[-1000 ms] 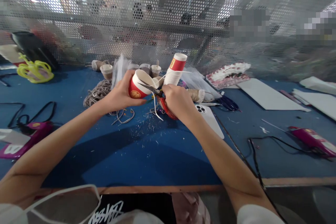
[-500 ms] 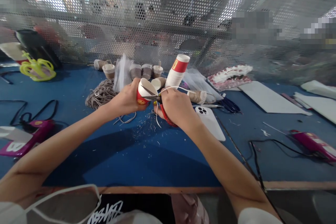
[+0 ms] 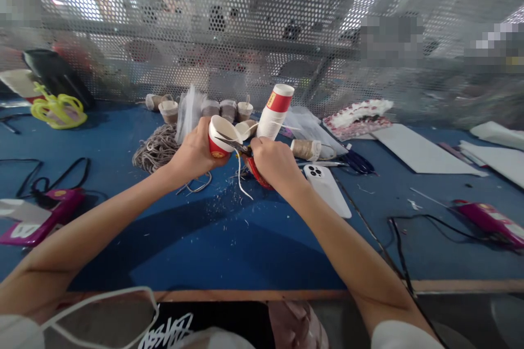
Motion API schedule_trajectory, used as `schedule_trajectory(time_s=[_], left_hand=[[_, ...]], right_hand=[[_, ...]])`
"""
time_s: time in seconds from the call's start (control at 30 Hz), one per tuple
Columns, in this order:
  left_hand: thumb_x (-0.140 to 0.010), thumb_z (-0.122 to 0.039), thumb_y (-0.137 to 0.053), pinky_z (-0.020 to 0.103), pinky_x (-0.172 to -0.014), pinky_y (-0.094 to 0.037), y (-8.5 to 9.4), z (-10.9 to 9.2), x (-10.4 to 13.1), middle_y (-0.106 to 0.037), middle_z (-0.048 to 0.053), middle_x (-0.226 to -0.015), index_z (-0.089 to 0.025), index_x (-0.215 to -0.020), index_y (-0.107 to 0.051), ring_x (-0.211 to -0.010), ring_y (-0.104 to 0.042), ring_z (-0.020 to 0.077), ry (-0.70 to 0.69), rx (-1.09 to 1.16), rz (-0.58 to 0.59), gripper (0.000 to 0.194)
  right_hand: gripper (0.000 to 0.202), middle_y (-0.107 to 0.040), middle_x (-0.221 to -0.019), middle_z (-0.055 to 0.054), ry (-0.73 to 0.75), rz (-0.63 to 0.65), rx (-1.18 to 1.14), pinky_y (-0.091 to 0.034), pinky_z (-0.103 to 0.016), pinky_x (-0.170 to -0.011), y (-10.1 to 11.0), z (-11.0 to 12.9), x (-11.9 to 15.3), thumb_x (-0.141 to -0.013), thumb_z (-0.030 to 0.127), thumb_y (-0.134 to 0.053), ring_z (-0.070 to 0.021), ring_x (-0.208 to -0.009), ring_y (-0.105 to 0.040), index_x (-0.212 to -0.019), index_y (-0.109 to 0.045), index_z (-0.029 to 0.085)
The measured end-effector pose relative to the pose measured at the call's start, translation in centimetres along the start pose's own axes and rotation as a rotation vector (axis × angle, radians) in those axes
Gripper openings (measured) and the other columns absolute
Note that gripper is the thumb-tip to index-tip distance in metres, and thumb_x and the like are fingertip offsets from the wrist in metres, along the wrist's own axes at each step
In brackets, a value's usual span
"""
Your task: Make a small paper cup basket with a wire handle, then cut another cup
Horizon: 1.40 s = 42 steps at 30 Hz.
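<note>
A red and white paper cup (image 3: 219, 147) is gripped by my left hand (image 3: 194, 150), its open rim tilted toward my right hand. Red-handled scissors (image 3: 258, 173) are in my right hand (image 3: 276, 163), and their blades lie across the cup's rim. A thin white strip (image 3: 242, 179) hangs down from the rim beside the blades, its lower end curling over the blue table. Another pale strip shows just above my right hand. Behind that hand leans a stack of paper cups (image 3: 275, 112).
Grey cord (image 3: 155, 148) lies left of the cup. Several twine-wrapped cups stand at the back. A white phone (image 3: 327, 190) is right of centre. Magenta glue guns (image 3: 45, 215) lie at both sides, with black cables. White scraps dot the blue table (image 3: 213, 262).
My left hand and the cup have moved slightly left and up. The white strip at the rim hangs longer and lower. The scissors are still at the rim.
</note>
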State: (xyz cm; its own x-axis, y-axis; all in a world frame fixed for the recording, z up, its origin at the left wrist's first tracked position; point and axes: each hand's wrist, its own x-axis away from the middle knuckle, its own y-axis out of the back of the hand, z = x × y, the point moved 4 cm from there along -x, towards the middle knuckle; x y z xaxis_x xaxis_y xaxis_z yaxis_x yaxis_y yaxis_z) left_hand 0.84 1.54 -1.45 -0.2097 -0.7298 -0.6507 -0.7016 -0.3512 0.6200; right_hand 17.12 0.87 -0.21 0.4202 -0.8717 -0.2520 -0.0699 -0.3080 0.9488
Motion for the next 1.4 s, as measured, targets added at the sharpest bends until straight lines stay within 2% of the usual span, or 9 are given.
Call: schedule_trajectory(time_s=[0.2,0.33,0.47,0.67,0.87,1.03,1.1,1.23,1.4], left_hand=[[-0.071,-0.026,-0.07,0.034,-0.069,-0.057,-0.5,-0.2,0.6,-0.065,0.009,-0.101,-0.018,-0.114,-0.039,-0.091,-0.068,0.0267,-0.038,-0.168,0.003,0.053],[-0.073,-0.022,-0.069,0.036,-0.076,-0.057,-0.7,-0.7,0.9,-0.062,0.012,-0.106,-0.015,-0.118,-0.038,-0.098,-0.067,0.0285,-0.083,-0.26,-0.028,0.055],[-0.076,-0.026,-0.069,0.036,-0.076,-0.058,-0.5,-0.9,1.0,-0.062,0.015,-0.107,-0.012,-0.12,-0.039,-0.099,-0.066,0.0297,-0.037,-0.318,-0.044,0.055],[-0.074,-0.028,-0.071,0.039,-0.08,-0.057,-0.2,-0.6,0.8,-0.062,0.015,-0.109,-0.014,-0.122,-0.037,-0.101,-0.066,0.0305,-0.024,-0.292,-0.083,0.06],[-0.072,-0.032,-0.072,0.044,-0.084,-0.057,0.1,-0.3,0.4,-0.063,0.014,-0.112,-0.019,-0.12,-0.04,-0.105,-0.064,0.0333,0.058,-0.233,-0.09,0.06],[-0.065,-0.03,-0.075,0.048,-0.079,-0.057,0.2,-0.5,0.2,-0.064,0.012,-0.103,-0.019,-0.114,-0.042,-0.098,-0.066,0.0354,0.175,-0.248,-0.056,0.059],[-0.065,-0.029,-0.075,0.047,-0.076,-0.057,0.4,-0.6,0.1,-0.065,0.011,-0.1,-0.019,-0.11,-0.043,-0.095,-0.067,0.0343,0.176,-0.259,-0.056,0.056],[-0.069,-0.031,-0.073,0.043,-0.075,-0.057,1.2,0.1,-0.2,-0.065,0.009,-0.097,-0.018,-0.109,-0.043,-0.093,-0.067,0.0302,0.168,-0.249,-0.106,0.052],[-0.07,-0.034,-0.076,0.04,-0.073,-0.056,1.6,2.0,-0.6,-0.064,0.005,-0.088,-0.019,-0.103,-0.045,-0.09,-0.066,0.0261,0.193,-0.107,-0.11,0.049]], right_hand=[[0.039,-0.065,-0.095,-0.021,0.036,-0.068,-0.003,-0.034,-0.032,-0.057,0.2,0.9,0.3,-0.085,0.038,-0.055,-0.0248,-0.076,-0.062,-0.103,-0.062,0.005],[0.035,-0.065,-0.098,-0.022,0.034,-0.061,0.023,-0.033,-0.031,-0.056,0.5,1.2,0.5,-0.085,0.031,-0.055,-0.0252,-0.079,-0.063,-0.107,-0.061,0.005],[0.026,-0.066,-0.092,-0.021,0.018,-0.017,0.044,-0.029,-0.031,-0.054,0.2,0.8,0.3,-0.088,0.02,-0.047,-0.0247,-0.074,-0.064,-0.104,-0.061,0.005],[0.028,-0.068,-0.088,-0.02,-0.028,0.014,0.002,-0.029,-0.032,-0.054,-0.1,0.3,-0.1,-0.09,0.011,-0.038,-0.0237,-0.071,-0.064,-0.1,-0.063,0.005],[0.032,-0.068,-0.086,-0.017,0.012,-0.079,-0.164,-0.034,-0.032,-0.058,0.6,-0.2,-0.3,-0.087,0.034,-0.051,-0.0226,-0.072,-0.063,-0.095,-0.065,0.007],[0.036,-0.068,-0.087,-0.018,-0.019,-0.094,-0.26,-0.039,-0.033,-0.063,0.7,-0.6,-0.3,-0.083,0.041,-0.056,-0.0247,-0.074,-0.064,-0.09,-0.063,0.007],[0.037,-0.068,-0.089,-0.018,-0.014,-0.072,-0.306,-0.04,-0.034,-0.064,0.5,-0.6,-0.2,-0.081,0.041,-0.058,-0.0257,-0.077,-0.064,-0.096,-0.061,0.007],[0.058,-0.063,-0.113,-0.023,0.068,-0.115,-0.358,-0.044,-0.035,-0.073,0.3,-0.5,-0.4,-0.078,0.04,-0.06,-0.029,-0.098,-0.062,-0.122,-0.048,0.003],[0.045,-0.065,-0.097,-0.017,-0.073,-0.191,-0.306,-0.04,-0.034,-0.065,-0.3,-1.5,-0.9,-0.081,0.043,-0.055,-0.026,-0.084,-0.061,-0.109,-0.055,0.007]])
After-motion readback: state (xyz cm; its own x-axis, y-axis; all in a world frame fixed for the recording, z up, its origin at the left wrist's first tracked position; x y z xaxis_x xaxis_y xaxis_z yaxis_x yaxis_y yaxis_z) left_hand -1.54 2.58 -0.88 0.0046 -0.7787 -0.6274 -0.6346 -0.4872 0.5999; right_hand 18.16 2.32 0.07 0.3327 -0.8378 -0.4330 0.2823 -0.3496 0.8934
